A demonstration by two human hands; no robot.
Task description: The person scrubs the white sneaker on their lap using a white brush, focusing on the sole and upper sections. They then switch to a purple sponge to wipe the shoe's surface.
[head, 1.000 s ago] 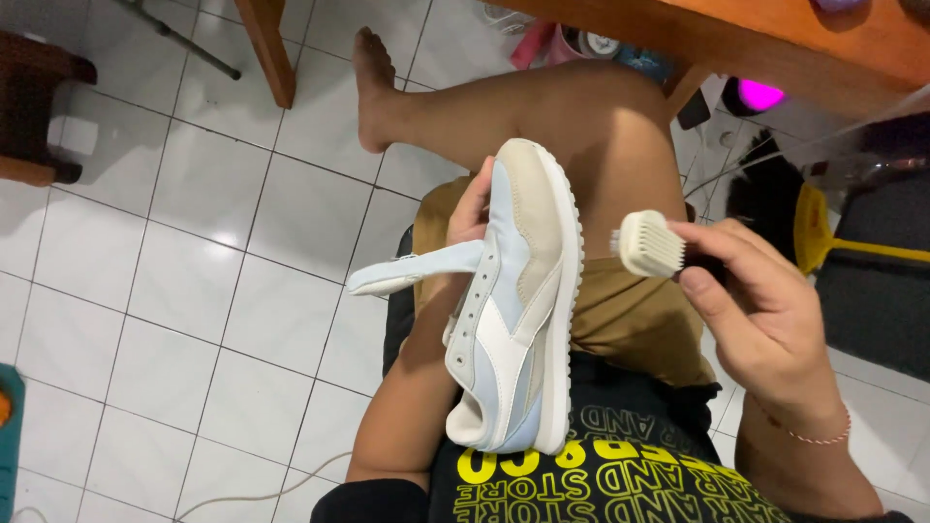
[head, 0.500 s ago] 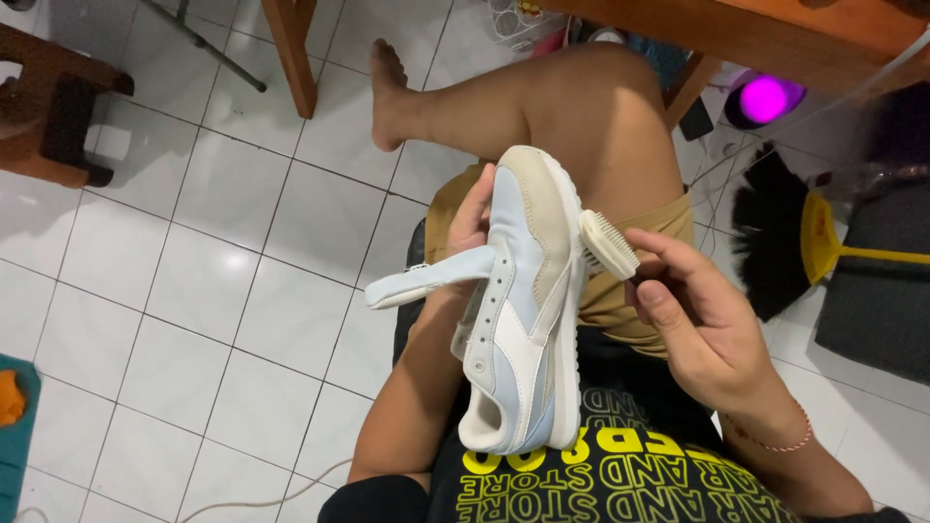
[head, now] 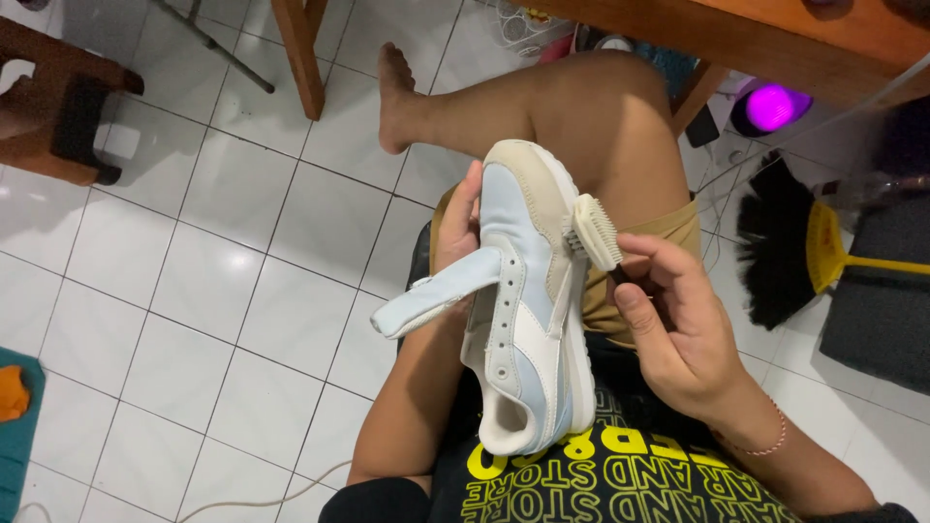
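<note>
Both hands are working over the person's lap: the left hand [head: 463, 225] is gripping a pale blue and white sneaker [head: 528, 300] from its far side, fingers curled around the upper so that only the thumb and part of the palm are showing, while the right hand [head: 678, 324] is closing its fingers and thumb around the handle of a small cream brush [head: 595, 230]. That brush head is pressing against the tan edge of the sole near the toe, bristles apparently facing the shoe, though the angle is making this hard to confirm. The sneaker is being held tilted on its side above the thighs, toe pointing away from the body and heel opening near the black shirt with yellow lettering [head: 620, 479]. Its tongue [head: 436, 302] is sticking out to the left, pulled free of the lace holes, which are standing without laces. The person is sitting with a bare leg [head: 542, 116] stretched out over the white tiled floor [head: 194, 291]. A wooden table [head: 736, 29] is standing ahead, a black and yellow broom [head: 804, 252] is lying to the right, and a purple light [head: 772, 105] is glowing beneath the table.
</note>
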